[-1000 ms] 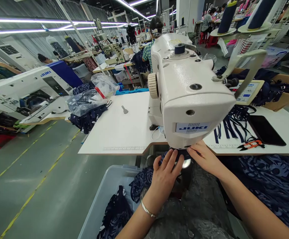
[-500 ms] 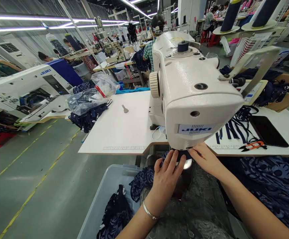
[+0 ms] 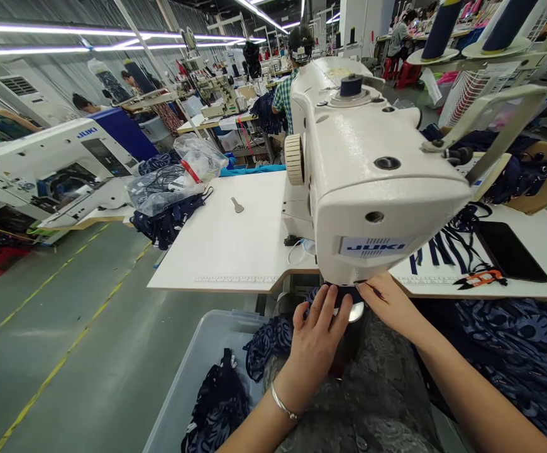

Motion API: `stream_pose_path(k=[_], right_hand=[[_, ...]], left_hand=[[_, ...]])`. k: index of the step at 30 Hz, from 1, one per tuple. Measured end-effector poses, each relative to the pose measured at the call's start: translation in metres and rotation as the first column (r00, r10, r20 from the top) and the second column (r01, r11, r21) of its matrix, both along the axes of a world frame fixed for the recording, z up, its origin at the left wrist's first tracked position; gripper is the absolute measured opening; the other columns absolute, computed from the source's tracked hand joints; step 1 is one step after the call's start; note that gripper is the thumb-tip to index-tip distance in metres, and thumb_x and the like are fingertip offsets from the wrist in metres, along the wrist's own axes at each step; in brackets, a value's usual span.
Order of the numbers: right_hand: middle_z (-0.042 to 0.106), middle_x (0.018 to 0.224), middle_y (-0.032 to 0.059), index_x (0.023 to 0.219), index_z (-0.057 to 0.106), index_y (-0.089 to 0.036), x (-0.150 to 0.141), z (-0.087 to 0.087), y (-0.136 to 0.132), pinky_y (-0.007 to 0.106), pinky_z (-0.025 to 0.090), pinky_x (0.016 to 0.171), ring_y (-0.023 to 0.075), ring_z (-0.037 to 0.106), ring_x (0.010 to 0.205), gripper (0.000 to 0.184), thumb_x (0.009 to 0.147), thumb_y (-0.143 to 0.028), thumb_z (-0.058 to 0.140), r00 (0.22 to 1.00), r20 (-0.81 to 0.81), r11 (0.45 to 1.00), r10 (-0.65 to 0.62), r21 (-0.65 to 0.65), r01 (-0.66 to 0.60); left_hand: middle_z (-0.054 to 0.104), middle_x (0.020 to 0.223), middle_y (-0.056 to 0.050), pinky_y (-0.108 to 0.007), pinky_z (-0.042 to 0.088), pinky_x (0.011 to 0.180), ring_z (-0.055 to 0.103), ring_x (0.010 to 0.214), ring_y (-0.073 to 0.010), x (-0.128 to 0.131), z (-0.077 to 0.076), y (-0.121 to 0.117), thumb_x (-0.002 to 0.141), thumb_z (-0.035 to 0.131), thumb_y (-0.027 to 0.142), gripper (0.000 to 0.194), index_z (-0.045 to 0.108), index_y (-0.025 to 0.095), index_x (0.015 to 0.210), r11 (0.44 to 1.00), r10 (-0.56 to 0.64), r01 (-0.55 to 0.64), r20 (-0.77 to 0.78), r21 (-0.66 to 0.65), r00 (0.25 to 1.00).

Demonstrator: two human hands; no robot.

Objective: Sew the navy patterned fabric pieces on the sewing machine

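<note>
Under the head of the white sewing machine (image 3: pixel 377 189), both my hands are at a navy patterned garment (image 3: pixel 271 340), part of which hangs over to the left. My left hand (image 3: pixel 314 333) lies on the fabric with fingers stretched forward and slightly apart, a bangle on its wrist. To its right, close below the machine head, my right hand (image 3: pixel 389 305) pinches the edge of the navy fabric between thumb and fingers. The machine head hides the needle and the fingertips in part. A shiny metal part (image 3: pixel 356 312) shows between the hands.
A clear plastic tub (image 3: pixel 172 390) with navy garments stands at lower left. On the white table (image 3: pixel 226 245) lie a small grey metal piece (image 3: pixel 237 206), orange-handled snips (image 3: pixel 481 278), a phone (image 3: pixel 512 250) and navy straps (image 3: pixel 443 248). Patterned navy fabric (image 3: pixel 523 352) hangs at right.
The view has shifted slightly, so the machine sits a little farther right. Both hands stay in nearly the same place on the fabric.
</note>
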State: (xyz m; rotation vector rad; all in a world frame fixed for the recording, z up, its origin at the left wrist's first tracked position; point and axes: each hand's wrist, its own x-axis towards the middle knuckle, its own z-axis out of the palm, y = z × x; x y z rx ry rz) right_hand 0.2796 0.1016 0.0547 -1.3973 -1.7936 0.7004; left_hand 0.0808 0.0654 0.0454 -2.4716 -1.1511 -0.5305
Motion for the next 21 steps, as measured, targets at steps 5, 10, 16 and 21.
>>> stream_pose_path(k=[5, 10, 16, 21], right_hand=[[0.060, 0.094, 0.0085, 0.068, 0.053, -0.024, 0.000, -0.002, 0.000, 0.047, 0.046, 0.086, 0.0301, 0.054, 0.101, 0.033, 0.097, -0.033, 0.042, 1.000, 0.013, 1.000, -0.008, 0.028, 0.008], [0.059, 0.095, 0.0083, 0.073, 0.056, -0.023, -0.002, -0.007, -0.001, 0.045, 0.046, 0.084, 0.0291, 0.053, 0.098, 0.031, 0.097, -0.035, 0.040, 1.000, 0.006, 0.999, -0.014, 0.046, 0.014], [0.055, 0.092, 0.0077, 0.073, 0.052, -0.024, -0.003, -0.008, -0.003, 0.044, 0.047, 0.081, 0.0284, 0.051, 0.095, 0.034, 0.099, -0.039, 0.038, 1.000, -0.012, 1.000, -0.015, 0.007, 0.015], [0.052, 0.090, 0.0078, 0.070, 0.048, -0.024, -0.006, -0.005, -0.005, 0.044, 0.048, 0.079, 0.0283, 0.050, 0.094, 0.036, 0.099, -0.042, 0.037, 0.998, -0.047, 0.999, -0.041, 0.004, 0.041]], left_hand=[[0.047, 0.146, -0.006, -0.038, 0.037, 0.099, 0.040, 0.137, -0.0207, 0.001, 0.000, -0.001, 0.097, 0.037, 0.008, 0.047, 0.047, 0.025, 0.140, 1.000, 0.007, -0.007, -0.002, 0.006, 1.000], [0.051, 0.142, -0.010, -0.038, 0.036, 0.100, 0.041, 0.136, -0.0223, 0.002, -0.002, -0.002, 0.095, 0.040, 0.006, 0.045, 0.051, 0.022, 0.135, 1.000, 0.021, -0.022, 0.052, 0.020, 0.998], [0.052, 0.140, -0.012, -0.040, 0.036, 0.100, 0.042, 0.136, -0.0231, 0.003, -0.006, -0.001, 0.094, 0.039, 0.006, 0.042, 0.054, 0.020, 0.131, 0.999, 0.040, -0.041, 0.132, 0.006, 0.990], [0.052, 0.139, -0.013, -0.041, 0.039, 0.100, 0.042, 0.136, -0.0240, 0.004, -0.012, -0.001, 0.091, 0.039, 0.001, 0.047, 0.052, 0.020, 0.132, 0.999, 0.032, -0.035, 0.146, 0.014, 0.989]])
